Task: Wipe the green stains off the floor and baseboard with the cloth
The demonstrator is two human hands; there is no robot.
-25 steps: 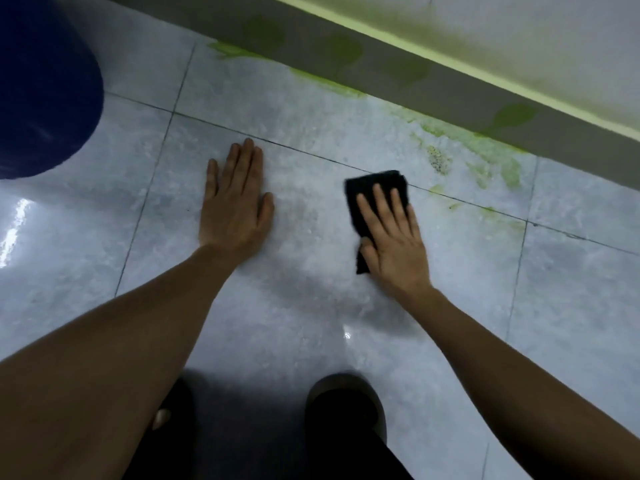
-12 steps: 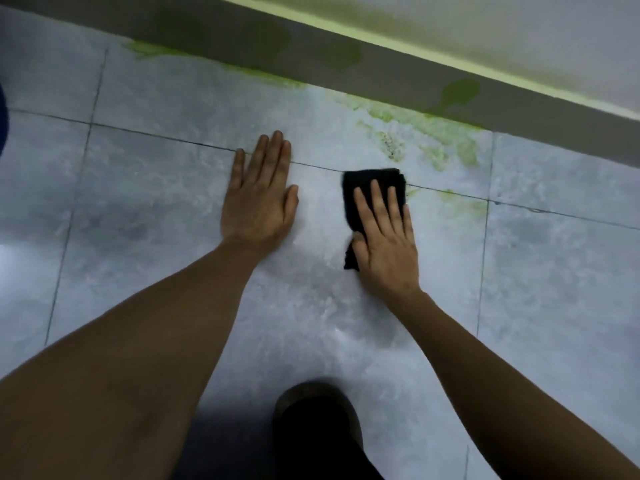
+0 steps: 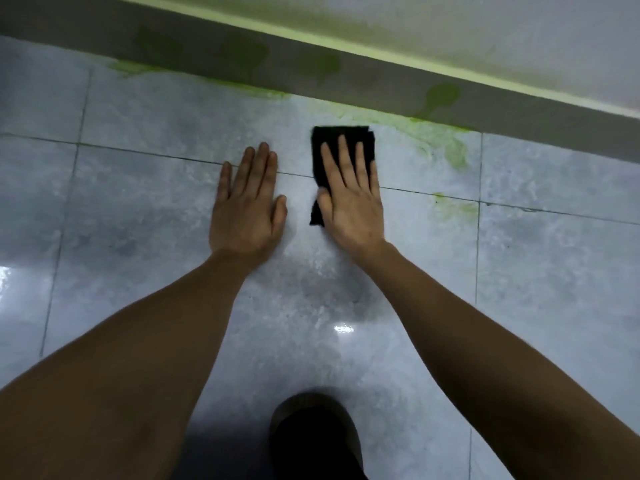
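Cloth pushed up toward the baseboard

Our right hand (image 3: 351,199), spread flat, has slid the cloth (image 3: 343,140) nearer the baseboard (image 3: 381,84), into the stains (image 3: 446,147); left hand (image 3: 247,206) stays splayed, bracing beside it.

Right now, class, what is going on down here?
A person crouches over a tiled floor. The right hand presses a black cloth flat near the baseboard. The left hand rests flat beside it, empty. Green stains remain to the cloth's right and on the baseboard.
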